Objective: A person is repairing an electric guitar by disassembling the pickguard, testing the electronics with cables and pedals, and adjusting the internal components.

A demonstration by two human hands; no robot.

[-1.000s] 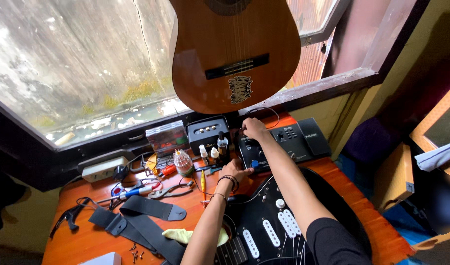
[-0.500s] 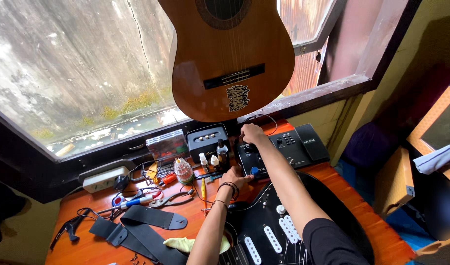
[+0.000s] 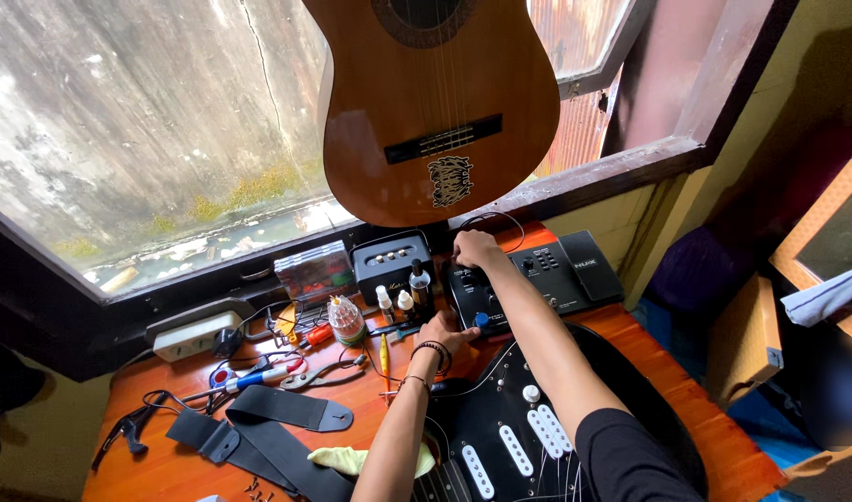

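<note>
My right hand (image 3: 475, 249) reaches to the back of the orange desk and rests fingers-down on the top left corner of a black effects pedal unit (image 3: 547, 274). My left hand (image 3: 442, 333) sits at the pedal unit's near left edge, fingers pinched by a blue plug (image 3: 482, 320) there. A black electric guitar body (image 3: 514, 437) with white pickups lies under my forearms. Whether either hand truly grips something is unclear.
An acoustic guitar (image 3: 437, 102) hangs in front of the window. A small black amplifier (image 3: 390, 265), little bottles (image 3: 404, 303), pliers (image 3: 322, 374), a black strap (image 3: 268, 423), a yellow cloth (image 3: 347, 458) and a power strip (image 3: 195, 336) crowd the desk (image 3: 156, 469).
The view has tilted and shifted slightly, so the desk items sit lower left. Both hands stay at the pedal unit, with the left hand still by the blue plug.
</note>
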